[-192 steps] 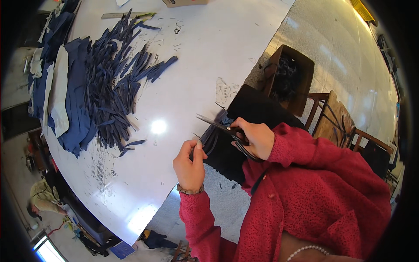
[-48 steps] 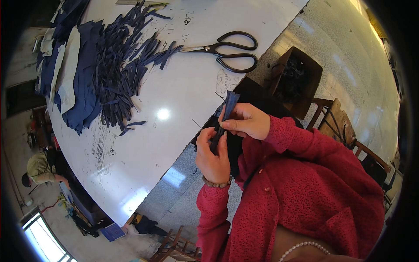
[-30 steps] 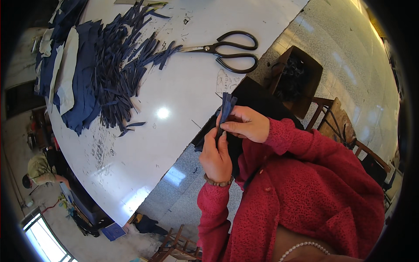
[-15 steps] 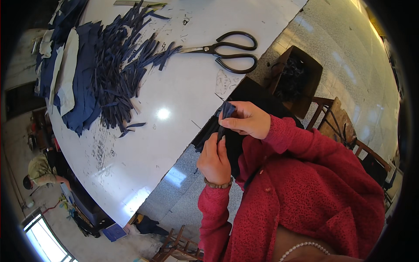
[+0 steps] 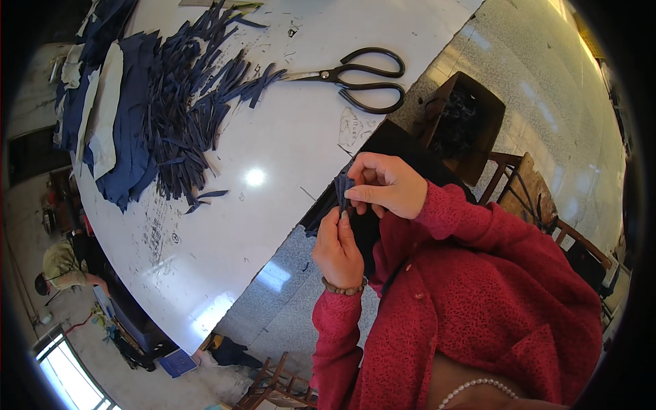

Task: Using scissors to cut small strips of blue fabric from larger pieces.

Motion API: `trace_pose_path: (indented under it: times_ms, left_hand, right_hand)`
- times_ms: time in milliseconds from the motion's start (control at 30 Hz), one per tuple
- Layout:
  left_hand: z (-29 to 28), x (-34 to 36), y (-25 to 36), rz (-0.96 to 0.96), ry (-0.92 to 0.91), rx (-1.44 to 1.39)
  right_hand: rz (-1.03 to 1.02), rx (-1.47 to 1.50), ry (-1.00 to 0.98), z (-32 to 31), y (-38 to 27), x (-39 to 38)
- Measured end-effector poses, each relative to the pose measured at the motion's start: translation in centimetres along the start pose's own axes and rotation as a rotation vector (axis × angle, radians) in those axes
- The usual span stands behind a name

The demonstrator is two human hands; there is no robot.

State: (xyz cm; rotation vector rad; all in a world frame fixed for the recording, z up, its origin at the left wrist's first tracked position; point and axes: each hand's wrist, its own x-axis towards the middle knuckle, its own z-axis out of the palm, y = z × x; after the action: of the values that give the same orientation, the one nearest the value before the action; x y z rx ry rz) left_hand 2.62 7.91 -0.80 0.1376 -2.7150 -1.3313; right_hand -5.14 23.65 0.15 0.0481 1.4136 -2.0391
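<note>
My left hand and my right hand both pinch a small bundle of navy fabric strips at the front edge of the white table, over a black cloth. The left is below, the right above it with thumb across the bundle. Black-handled scissors lie on the table, their tips among a loose heap of cut navy strips. Beside the heap are stacked navy cloth pieces with pale pieces on them.
A brown box of dark material stands on the floor at right, by a wooden chair. Another wooden chair is below the table. A person bends at another workstation at lower left. A ruler lies at the table's far side.
The scissors, in my right hand earlier, now lie on the table. The bundle's top, upright a second ago, sits lower in my fingers, and my right hand's fingers have curled up around it.
</note>
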Motion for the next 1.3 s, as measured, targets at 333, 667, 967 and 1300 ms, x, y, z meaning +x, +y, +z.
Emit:
trace_pose_path:
  times_ms: [333,667,967,1300]
  left_hand:
    - [-0.6,0.1,0.6,-0.056,0.03,-0.138]
    - [-0.9,0.1,0.9,-0.089,0.016,-0.16]
    - [-0.9,0.2,0.8,-0.081,0.002,-0.145]
    - [-1.3,0.5,0.9,-0.049,-0.077,-0.162]
  right_hand:
    - [-0.422,-0.288,0.005,-0.1,0.7,0.2]
    - [-0.213,-0.164,-0.032,0.0,-0.2,-0.2]
    - [-0.216,-0.167,-0.055,-0.5,-0.3,-0.3]
    - [-0.231,-0.132,0.069,-0.7,-0.2,-0.1]
